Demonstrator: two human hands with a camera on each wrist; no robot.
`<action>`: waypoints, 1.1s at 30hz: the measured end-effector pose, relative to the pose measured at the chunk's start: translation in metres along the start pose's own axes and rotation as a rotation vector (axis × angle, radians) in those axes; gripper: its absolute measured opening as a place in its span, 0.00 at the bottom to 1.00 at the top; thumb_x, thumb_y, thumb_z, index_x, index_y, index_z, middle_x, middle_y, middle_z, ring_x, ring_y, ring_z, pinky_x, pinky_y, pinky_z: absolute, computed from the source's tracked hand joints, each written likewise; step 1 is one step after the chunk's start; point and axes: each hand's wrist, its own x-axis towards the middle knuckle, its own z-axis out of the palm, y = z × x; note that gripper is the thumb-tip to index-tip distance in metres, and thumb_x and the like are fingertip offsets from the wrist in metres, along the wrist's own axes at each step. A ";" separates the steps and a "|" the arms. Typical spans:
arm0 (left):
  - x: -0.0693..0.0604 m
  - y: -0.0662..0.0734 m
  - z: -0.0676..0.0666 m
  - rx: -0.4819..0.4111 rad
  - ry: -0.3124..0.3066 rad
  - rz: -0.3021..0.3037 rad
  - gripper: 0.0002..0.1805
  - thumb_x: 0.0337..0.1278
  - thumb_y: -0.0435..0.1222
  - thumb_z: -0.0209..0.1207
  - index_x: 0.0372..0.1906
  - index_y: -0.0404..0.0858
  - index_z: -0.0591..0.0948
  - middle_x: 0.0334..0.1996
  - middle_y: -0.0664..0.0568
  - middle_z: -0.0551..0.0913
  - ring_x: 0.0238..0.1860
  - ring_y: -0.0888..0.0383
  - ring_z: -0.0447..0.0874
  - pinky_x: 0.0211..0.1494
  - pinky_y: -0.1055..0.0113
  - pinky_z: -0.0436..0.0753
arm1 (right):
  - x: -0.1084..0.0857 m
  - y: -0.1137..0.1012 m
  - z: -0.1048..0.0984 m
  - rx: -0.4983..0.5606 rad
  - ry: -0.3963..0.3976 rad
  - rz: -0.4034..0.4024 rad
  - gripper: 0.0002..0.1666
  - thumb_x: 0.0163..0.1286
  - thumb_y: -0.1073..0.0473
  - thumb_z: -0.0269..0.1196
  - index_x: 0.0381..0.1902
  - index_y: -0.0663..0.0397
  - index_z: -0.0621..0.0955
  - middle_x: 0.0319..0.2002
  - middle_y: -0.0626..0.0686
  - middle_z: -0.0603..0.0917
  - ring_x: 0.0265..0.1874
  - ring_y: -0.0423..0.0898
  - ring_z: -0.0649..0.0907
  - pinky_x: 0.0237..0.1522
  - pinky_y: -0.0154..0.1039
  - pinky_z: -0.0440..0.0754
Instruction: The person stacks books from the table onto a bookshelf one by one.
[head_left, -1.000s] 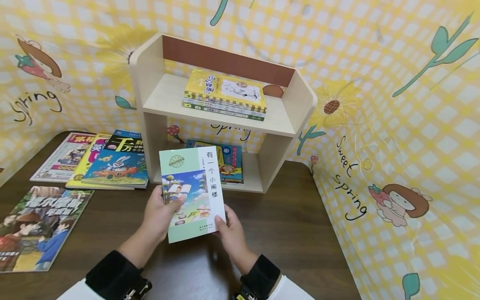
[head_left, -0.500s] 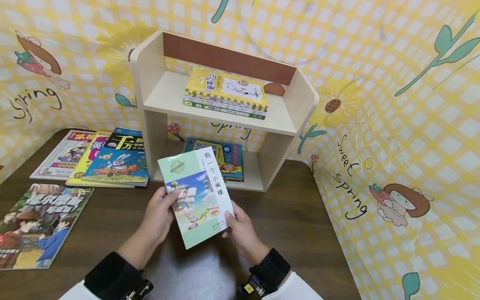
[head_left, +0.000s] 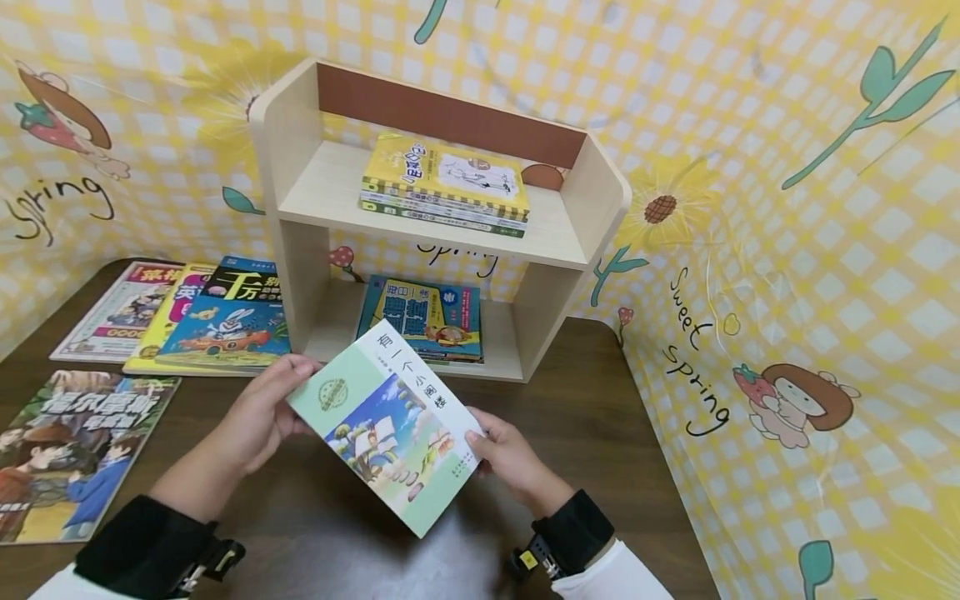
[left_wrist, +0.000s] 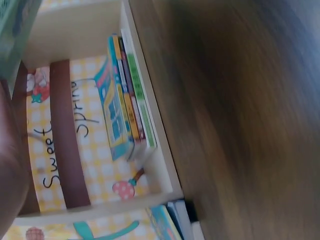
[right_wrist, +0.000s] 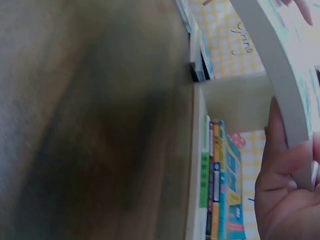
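In the head view a thin paperback book [head_left: 401,429] with a pale green cover and white title strip is held tilted above the dark table, in front of the shelf. My right hand [head_left: 517,458] pinches its lower right edge, thumb on the cover; the right wrist view shows the fingers curled round the book's edge [right_wrist: 280,75]. My left hand [head_left: 258,412] is at the book's left corner, its thumb off the cover and some fingers hidden behind the book. In the left wrist view only part of the left hand [left_wrist: 10,165] shows, below the book [left_wrist: 15,40].
A small wooden bookshelf [head_left: 558,242] stands at the back. Yellow books [head_left: 446,179] are stacked on its upper level, blue ones [head_left: 450,312] on its lower level. Several books [head_left: 225,325] overlap left of it; a comic book [head_left: 78,454] lies nearer on the table [head_left: 592,417].
The paperback has turned clockwise and come lower and nearer. My left hand has moved left, its thumb now off the cover. My right hand has shifted right, still gripping the book.
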 end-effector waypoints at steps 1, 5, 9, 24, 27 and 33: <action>-0.001 0.001 -0.001 0.041 -0.006 -0.020 0.10 0.77 0.39 0.38 0.49 0.42 0.70 0.41 0.56 0.82 0.39 0.59 0.85 0.37 0.63 0.85 | 0.000 -0.002 -0.002 -0.014 0.005 0.002 0.24 0.76 0.61 0.51 0.68 0.59 0.70 0.41 0.57 0.85 0.28 0.42 0.80 0.26 0.33 0.69; -0.002 0.004 0.000 0.170 0.023 -0.125 0.16 0.74 0.36 0.45 0.59 0.36 0.60 0.45 0.54 0.81 0.40 0.58 0.85 0.40 0.62 0.86 | 0.002 -0.008 -0.007 -0.023 0.047 0.010 0.23 0.75 0.59 0.53 0.65 0.59 0.73 0.41 0.57 0.86 0.29 0.43 0.82 0.27 0.33 0.70; -0.002 0.004 0.006 0.269 0.058 -0.206 0.35 0.68 0.35 0.54 0.70 0.33 0.49 0.58 0.39 0.72 0.42 0.56 0.83 0.42 0.61 0.86 | 0.006 -0.010 -0.008 0.001 0.091 0.007 0.22 0.74 0.59 0.55 0.63 0.60 0.74 0.41 0.57 0.86 0.29 0.43 0.83 0.26 0.33 0.71; -0.005 -0.003 0.012 0.538 -0.064 -0.081 0.62 0.46 0.35 0.73 0.77 0.36 0.40 0.71 0.33 0.56 0.55 0.45 0.74 0.49 0.75 0.80 | 0.016 -0.015 -0.006 0.154 0.296 0.024 0.40 0.72 0.60 0.57 0.75 0.52 0.52 0.53 0.63 0.77 0.36 0.45 0.85 0.34 0.36 0.83; -0.005 -0.002 0.016 0.576 -0.023 -0.079 0.63 0.45 0.36 0.73 0.77 0.38 0.40 0.70 0.33 0.57 0.53 0.44 0.73 0.47 0.76 0.79 | 0.016 -0.018 -0.001 0.245 0.316 0.006 0.44 0.71 0.61 0.55 0.76 0.56 0.45 0.59 0.65 0.74 0.39 0.44 0.84 0.37 0.35 0.82; -0.005 0.001 0.025 0.659 0.074 -0.088 0.64 0.43 0.37 0.74 0.77 0.39 0.40 0.71 0.33 0.57 0.51 0.47 0.74 0.47 0.81 0.74 | 0.012 -0.029 0.012 0.332 0.283 -0.052 0.35 0.72 0.64 0.51 0.74 0.56 0.54 0.57 0.63 0.76 0.41 0.44 0.83 0.42 0.34 0.81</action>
